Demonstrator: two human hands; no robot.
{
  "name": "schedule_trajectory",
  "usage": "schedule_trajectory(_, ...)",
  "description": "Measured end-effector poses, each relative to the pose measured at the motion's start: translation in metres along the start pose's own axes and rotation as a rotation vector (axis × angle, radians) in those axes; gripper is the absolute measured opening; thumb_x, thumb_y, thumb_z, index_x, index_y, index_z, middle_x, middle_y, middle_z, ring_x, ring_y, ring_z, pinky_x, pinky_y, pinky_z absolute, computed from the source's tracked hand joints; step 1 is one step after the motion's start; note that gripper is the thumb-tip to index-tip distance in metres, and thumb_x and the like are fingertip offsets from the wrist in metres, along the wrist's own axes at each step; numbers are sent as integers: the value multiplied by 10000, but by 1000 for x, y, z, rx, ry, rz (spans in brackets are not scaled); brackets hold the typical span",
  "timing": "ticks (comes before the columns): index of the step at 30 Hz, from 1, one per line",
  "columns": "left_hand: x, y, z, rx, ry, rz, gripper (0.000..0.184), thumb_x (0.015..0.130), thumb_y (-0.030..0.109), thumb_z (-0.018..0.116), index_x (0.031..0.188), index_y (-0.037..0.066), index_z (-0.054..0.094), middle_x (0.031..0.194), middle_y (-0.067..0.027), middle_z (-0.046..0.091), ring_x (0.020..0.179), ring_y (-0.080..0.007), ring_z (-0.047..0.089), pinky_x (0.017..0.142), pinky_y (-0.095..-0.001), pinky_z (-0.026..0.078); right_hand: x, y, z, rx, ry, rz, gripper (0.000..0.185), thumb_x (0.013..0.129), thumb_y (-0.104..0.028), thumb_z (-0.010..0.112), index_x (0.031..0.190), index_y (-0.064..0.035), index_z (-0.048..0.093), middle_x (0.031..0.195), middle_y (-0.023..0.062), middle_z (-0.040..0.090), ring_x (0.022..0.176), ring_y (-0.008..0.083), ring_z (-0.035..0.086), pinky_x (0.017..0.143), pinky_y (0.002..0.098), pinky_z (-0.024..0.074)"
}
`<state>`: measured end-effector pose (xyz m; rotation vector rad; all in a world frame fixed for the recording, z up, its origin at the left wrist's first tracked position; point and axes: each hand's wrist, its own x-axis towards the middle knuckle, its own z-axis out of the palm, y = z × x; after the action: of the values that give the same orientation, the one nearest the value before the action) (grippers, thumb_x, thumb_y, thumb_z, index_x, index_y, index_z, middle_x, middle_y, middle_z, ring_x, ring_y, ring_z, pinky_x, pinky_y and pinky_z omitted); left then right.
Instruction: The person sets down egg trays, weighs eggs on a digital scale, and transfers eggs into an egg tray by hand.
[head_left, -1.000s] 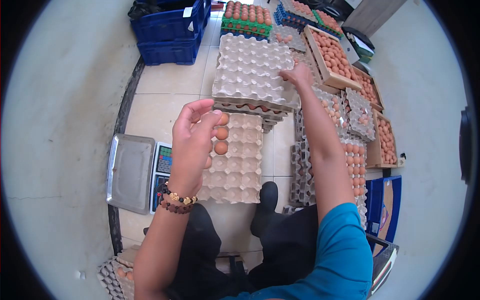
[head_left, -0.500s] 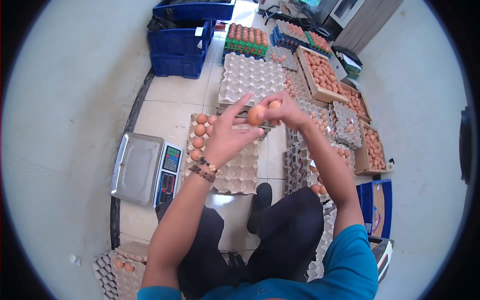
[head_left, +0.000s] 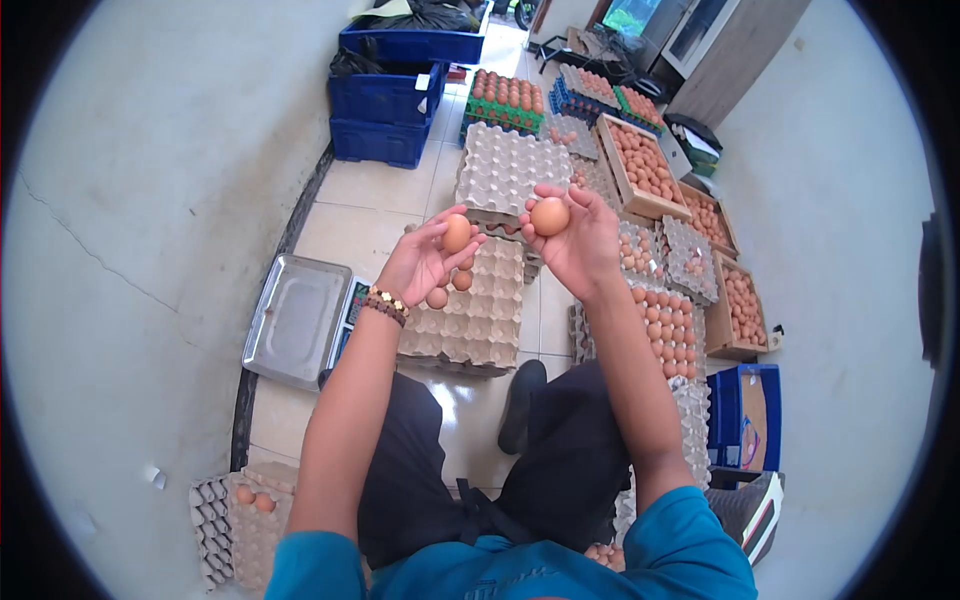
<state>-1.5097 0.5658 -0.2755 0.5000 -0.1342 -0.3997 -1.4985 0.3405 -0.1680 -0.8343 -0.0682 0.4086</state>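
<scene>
My left hand [head_left: 425, 262] is closed around a brown egg [head_left: 456, 233], its fingertips pointing up and right. A second brown egg [head_left: 549, 217] rests in the upturned fingers of my right hand [head_left: 580, 243]. Below my left hand lies a grey cardboard egg tray [head_left: 480, 325] on a stack, with a few eggs [head_left: 461, 280] in its left cups and bare cups to the right. Part of that tray is hidden by my left hand and forearm. Just beyond both hands is another stack topped by a cardboard tray [head_left: 515, 165].
A digital scale with a metal pan [head_left: 298, 318] sits on the floor at left. Trays of eggs [head_left: 667, 330] stand at right, beside wooden crates of eggs [head_left: 645, 160]. Blue plastic crates [head_left: 380, 140] are stacked at the back left. Several eggs fill green trays [head_left: 505, 95].
My hands have moved apart. Both eggs were at my right hand before; now each hand has one. The view has shifted slightly.
</scene>
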Motion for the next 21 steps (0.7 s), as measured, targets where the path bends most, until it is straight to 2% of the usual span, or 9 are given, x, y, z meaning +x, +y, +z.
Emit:
schedule_trajectory(4,14,-16,-25,139,36,-111,538,961,189,595,1420,34,363,1304,-169,534,1155,-262,595,983,-324,508,-7,9,-24,-49,68,-30,370,890,-174,394,1166,54,490,1064,210,543,982,336,588,924,422,524)
schedule_trajectory(7,16,-24,-29,144,95,-93,555,936,137,625,1417,28,369,1296,-160,538,1159,-264,595,1010,-339,497,2,18,-52,-121,107,9,379,871,-128,390,1188,59,479,1100,215,528,1002,341,585,951,439,520)
schedule_trajectory(8,16,-23,-29,169,67,-101,574,917,87,631,1420,19,362,1319,-168,518,1196,-274,571,1052,-348,470,4,20,-57,-154,121,4,379,870,-117,391,1193,61,477,1107,215,525,1004,340,584,953,442,520)
schedule_trajectory(14,2,-14,-16,214,-5,-82,598,864,-4,625,1407,5,375,1365,-190,471,1239,-296,536,1091,-388,442,16,50,-62,-313,120,44,353,886,-82,442,1200,75,479,1136,216,527,1030,311,595,940,425,543)
schedule_trajectory(16,-13,-8,-8,276,-38,-67,572,869,26,612,1396,3,390,1344,-185,485,1219,-287,544,1066,-393,457,17,59,-55,-323,52,47,310,932,-91,460,1200,65,481,1148,224,553,1036,295,616,929,401,555)
schedule_trajectory(20,-41,7,-7,177,-133,-191,500,899,122,568,1367,14,431,1249,-150,537,1124,-247,577,974,-377,497,16,67,-36,-377,-119,86,409,891,-83,584,1263,66,502,1139,200,599,990,255,665,869,356,564)
schedule_trajectory(21,-49,8,-4,204,-51,-180,489,909,147,554,1367,25,436,1228,-138,544,1092,-228,581,931,-358,507,11,72,-30,-423,-147,69,418,874,-73,624,1259,60,528,1136,190,612,988,240,669,859,344,566)
